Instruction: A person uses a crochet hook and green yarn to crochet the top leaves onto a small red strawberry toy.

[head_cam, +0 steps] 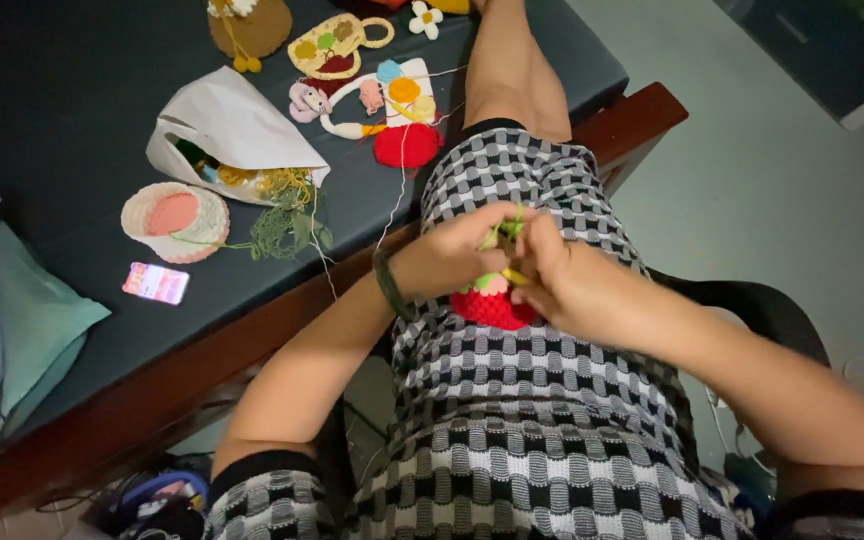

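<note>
My left hand (457,252) and my right hand (567,278) meet above my lap, both gripping a small crochet piece (492,302) with a red body and a pale green top. A yellow crochet hook (514,276) shows between the fingers of my right hand, and green yarn runs up between the two hands. A dark band circles my left wrist. I wear a black, white and grey checked garment (522,400), and one leg rests up on the dark bench.
On the dark bench (72,110) lie a white paper bag (237,130) spilling yarn, a round cream and pink crochet basket (175,220), a small pink card (156,283), a tangle of green yarn (287,230) and several colourful crochet pieces (382,95). A teal cloth (32,320) lies at the left.
</note>
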